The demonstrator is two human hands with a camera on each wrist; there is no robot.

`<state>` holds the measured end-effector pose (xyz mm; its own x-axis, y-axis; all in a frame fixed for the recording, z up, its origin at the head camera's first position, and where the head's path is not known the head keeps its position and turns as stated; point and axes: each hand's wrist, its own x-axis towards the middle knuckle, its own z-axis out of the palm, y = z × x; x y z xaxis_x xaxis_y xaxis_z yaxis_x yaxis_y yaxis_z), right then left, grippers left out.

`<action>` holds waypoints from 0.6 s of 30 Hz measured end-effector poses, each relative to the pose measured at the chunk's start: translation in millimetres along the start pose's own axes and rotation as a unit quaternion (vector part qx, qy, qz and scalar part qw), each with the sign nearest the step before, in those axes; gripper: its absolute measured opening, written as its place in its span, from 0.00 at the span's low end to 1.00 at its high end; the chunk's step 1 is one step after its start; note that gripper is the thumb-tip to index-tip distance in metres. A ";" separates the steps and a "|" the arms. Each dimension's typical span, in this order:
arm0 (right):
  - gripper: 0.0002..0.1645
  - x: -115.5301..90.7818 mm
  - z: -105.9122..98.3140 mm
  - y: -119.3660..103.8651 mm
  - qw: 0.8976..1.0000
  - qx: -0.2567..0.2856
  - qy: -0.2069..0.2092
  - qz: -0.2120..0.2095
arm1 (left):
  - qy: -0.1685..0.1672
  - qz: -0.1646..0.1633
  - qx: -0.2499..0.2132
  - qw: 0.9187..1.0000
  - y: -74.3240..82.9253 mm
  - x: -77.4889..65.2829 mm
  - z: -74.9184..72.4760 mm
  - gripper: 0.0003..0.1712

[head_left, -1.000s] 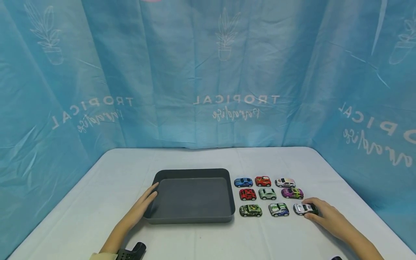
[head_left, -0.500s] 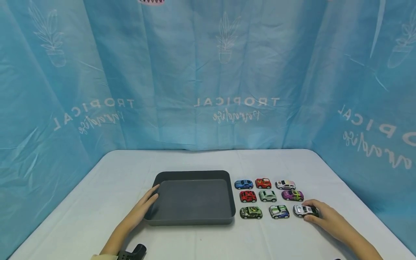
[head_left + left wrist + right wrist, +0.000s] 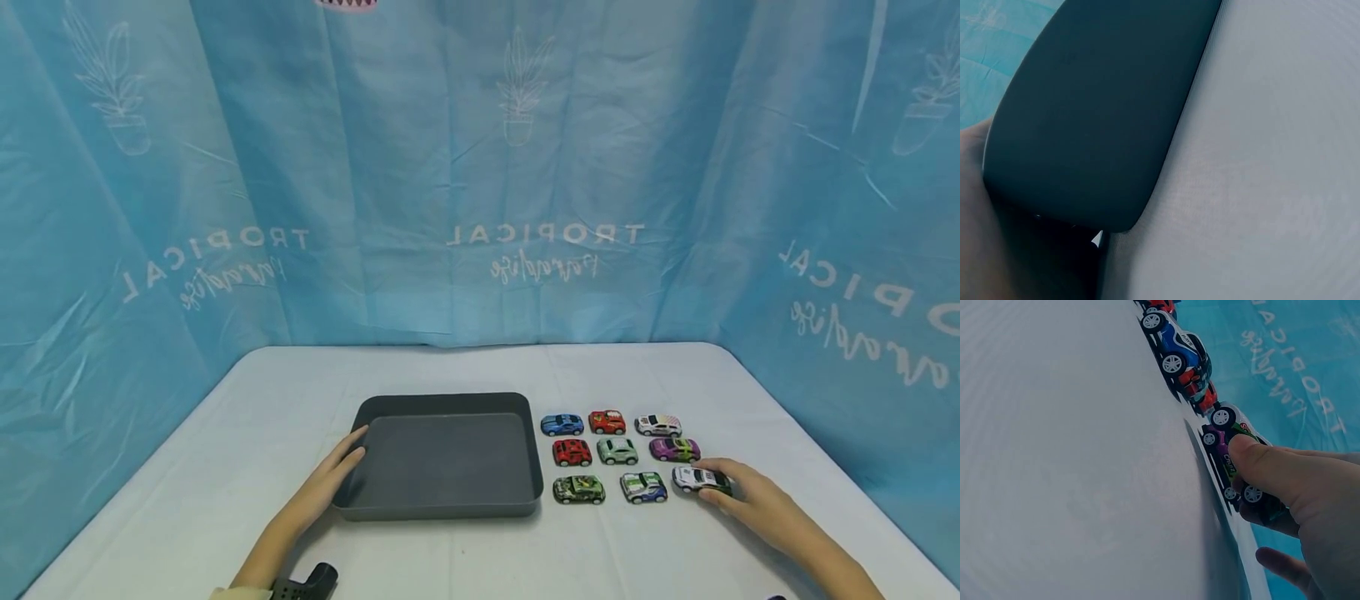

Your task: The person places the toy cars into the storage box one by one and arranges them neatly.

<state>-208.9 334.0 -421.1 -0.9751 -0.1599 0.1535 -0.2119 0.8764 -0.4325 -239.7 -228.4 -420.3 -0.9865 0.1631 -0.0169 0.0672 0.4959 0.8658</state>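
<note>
In the head view my right hand (image 3: pixel 757 496) pinches a white-and-black toy car (image 3: pixel 699 479) between thumb and fingers at its rear. The right wrist view shows this car (image 3: pixel 1246 429) with its wheels raised off the white tabletop, and the thumb across its side. A purple-and-green toy car (image 3: pixel 675 450) stands just behind it, and a white, green and blue one (image 3: pixel 643 487) to its left. My left hand (image 3: pixel 322 482) rests against the left side of a dark grey rectangular tray (image 3: pixel 438 511), fingers extended over the rim. Nothing lies in the tray.
Several more toy cars stand in rows right of the tray: camouflage green (image 3: pixel 578 490), red (image 3: pixel 572 452), pale green (image 3: pixel 617 451), blue (image 3: pixel 562 425), red-orange (image 3: pixel 607 422) and white patterned (image 3: pixel 657 426). A blue printed curtain (image 3: pixel 480 292) surrounds the white table (image 3: pixel 225 458).
My right hand has raised the white-and-black toy car slightly and shifted it a little left. The left hand and the tray have stayed in place.
</note>
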 end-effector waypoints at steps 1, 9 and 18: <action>0.30 0.3 -0.3 -0.5 1.000 0.000 -0.001 -0.001 | 0.001 0.000 0.001 1.000 -0.1 -0.3 0.0 0.32; 0.31 -1.9 -2.1 -10.0 1.000 0.006 0.001 -0.001 | 0.002 -0.001 0.002 1.000 0.1 -1.3 0.6 0.32; 0.28 -2.0 -3.3 -18.2 1.000 -0.003 0.023 -0.009 | 0.004 0.000 0.007 1.000 2.8 -2.8 0.4 0.32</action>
<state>-202.9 319.9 -410.6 -0.9668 -0.1552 0.2028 -0.2296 0.8759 -0.4244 -236.6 -227.2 -418.0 -0.9876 0.1568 -0.0124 0.0697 0.5071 0.8591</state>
